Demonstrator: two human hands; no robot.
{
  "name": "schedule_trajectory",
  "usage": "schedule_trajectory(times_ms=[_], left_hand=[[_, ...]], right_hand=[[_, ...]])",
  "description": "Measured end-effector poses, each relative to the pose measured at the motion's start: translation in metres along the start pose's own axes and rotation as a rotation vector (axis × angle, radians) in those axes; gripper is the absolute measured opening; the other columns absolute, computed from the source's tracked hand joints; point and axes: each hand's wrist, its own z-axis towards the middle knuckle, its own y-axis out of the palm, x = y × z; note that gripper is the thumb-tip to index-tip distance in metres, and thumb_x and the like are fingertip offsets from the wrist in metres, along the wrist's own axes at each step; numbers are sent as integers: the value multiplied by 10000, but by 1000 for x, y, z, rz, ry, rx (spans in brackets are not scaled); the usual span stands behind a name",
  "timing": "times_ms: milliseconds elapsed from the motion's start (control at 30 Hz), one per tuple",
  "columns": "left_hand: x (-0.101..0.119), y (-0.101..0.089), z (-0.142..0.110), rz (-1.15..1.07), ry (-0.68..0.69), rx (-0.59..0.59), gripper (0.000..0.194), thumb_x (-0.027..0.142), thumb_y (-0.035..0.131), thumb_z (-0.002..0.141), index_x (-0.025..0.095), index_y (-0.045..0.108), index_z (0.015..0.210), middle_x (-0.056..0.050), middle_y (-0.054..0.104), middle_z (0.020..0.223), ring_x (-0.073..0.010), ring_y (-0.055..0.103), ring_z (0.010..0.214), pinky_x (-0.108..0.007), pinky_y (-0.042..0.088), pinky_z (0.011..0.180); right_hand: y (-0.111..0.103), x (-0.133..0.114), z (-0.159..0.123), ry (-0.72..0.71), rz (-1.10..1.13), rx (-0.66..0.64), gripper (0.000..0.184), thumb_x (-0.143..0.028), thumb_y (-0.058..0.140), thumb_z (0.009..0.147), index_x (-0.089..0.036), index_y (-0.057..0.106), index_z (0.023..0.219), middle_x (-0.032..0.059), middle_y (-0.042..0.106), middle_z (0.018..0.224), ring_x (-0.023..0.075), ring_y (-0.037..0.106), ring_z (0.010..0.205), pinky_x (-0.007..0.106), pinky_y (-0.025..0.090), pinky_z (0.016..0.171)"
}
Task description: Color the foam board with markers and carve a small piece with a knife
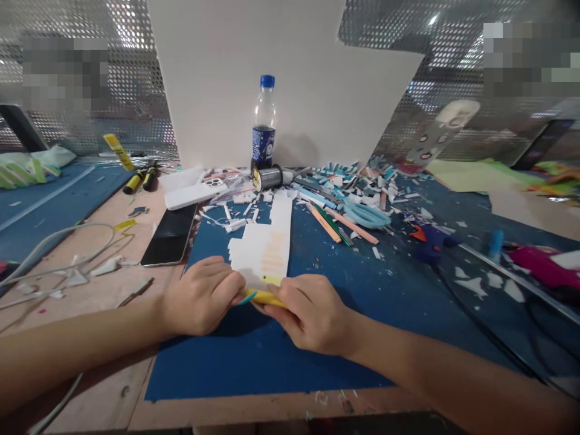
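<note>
Both of my hands are closed and meet over the dark blue mat [263,368] near its front. A thin yellow strip [267,297] runs between them. My right hand [312,311] pinches the strip's right part. My left hand [199,299] is wrapped around its left end, along with a small curved teal piece [247,298]. The strip's exact kind is unclear, since fingers cover both ends. Just beyond the hands lies a white sheet [254,244] with pale orange and yellow marks.
Behind stand a cola bottle [263,130] and a wire spool [269,178] before a white board [254,48]. Light-blue-handled scissors [365,214] lie among scraps. A corded glue gun [432,241] is at right, a black phone [170,235] at left. Another person's hand [564,175] shows far right.
</note>
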Motion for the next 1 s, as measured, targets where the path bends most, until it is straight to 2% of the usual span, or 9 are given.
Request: schedule_trajectory(times_ms=[133, 233, 300, 333, 433, 533, 667, 833, 1000], left_hand=[[-6, 3, -2, -48, -75, -2, 299, 185, 221, 951, 186, 429, 737, -1, 478, 543, -143, 405, 471, -263, 328, 480], [-15, 8, -5, -101, -179, 22, 281, 255, 206, 974, 160, 453, 880, -43, 548, 692, -157, 489, 590, -274, 407, 560], [-21, 12, -6, -94, -229, 61, 388, 442, 268, 961, 113, 417, 1102, -138, 576, 934, -230, 543, 841, -375, 463, 732], [-24, 14, -7, -100, -281, 51, 575, 582, 325, 905, 106, 343, 1227, -185, 541, 1085, -281, 519, 983, -451, 448, 836], [-31, 20, -8, -199, -369, -146, 1070, 805, 422, 684, 131, 48, 1426, -265, 278, 1413, -413, 288, 1294, -589, 312, 1018], [-36, 24, -8, -293, -391, -353, 1162, 786, 504, 666, 130, -59, 1443, -282, 167, 1476, -452, 200, 1354, -605, 280, 1050], [-40, 26, -9, -354, -431, -436, 1115, 694, 577, 699, 142, -35, 1449, -269, 144, 1500, -441, 218, 1366, -584, 294, 1063], [-42, 26, -12, -435, -468, -405, 1085, 634, 611, 716, 198, -60, 1448, -243, 113, 1519, -436, 270, 1351, -580, 357, 1031], [-39, 19, -12, -513, -537, -379, 1009, 606, 583, 765, 202, -38, 1450, -228, 140, 1519, -411, 220, 1379, -617, 288, 1064]], right_hand=[[2, 9, 6, -1, 29, -22, 275, -264, 445, 924, -170, 485, 669, -5, 506, 541, 100, 411, 459, 253, 271, 438], [-4, 26, 16, 44, -50, -121, 321, -356, 404, 937, -164, 536, 716, 8, 536, 553, 109, 451, 477, 251, 283, 456], [-13, 44, 22, 268, -207, -248, 358, -475, 414, 909, -184, 574, 776, 14, 583, 603, 119, 506, 524, 243, 319, 496], [-20, 55, 23, 364, -274, -242, 356, -470, 404, 912, -180, 577, 798, 23, 590, 613, 125, 505, 519, 247, 314, 494], [-41, 89, 21, 608, -471, -163, 325, -351, 327, 944, -137, 559, 870, 70, 579, 611, 163, 482, 497, 272, 251, 465], [-56, 118, 8, 745, -586, -197, 256, -290, 388, 905, -139, 557, 787, 88, 564, 590, 190, 487, 516, 279, 251, 468], [-58, 133, -11, 748, -620, -288, 192, -257, 462, 867, -142, 554, 743, 118, 582, 673, 247, 550, 657, 323, 369, 565], [-54, 121, -13, 647, -618, -300, 149, -244, 503, 860, -106, 559, 872, 192, 586, 914, 324, 530, 944, 407, 419, 783], [-54, 111, -9, 570, -499, -351, 78, -201, 531, 846, -146, 544, 898, 138, 591, 926, 269, 563, 888, 350, 453, 731]])
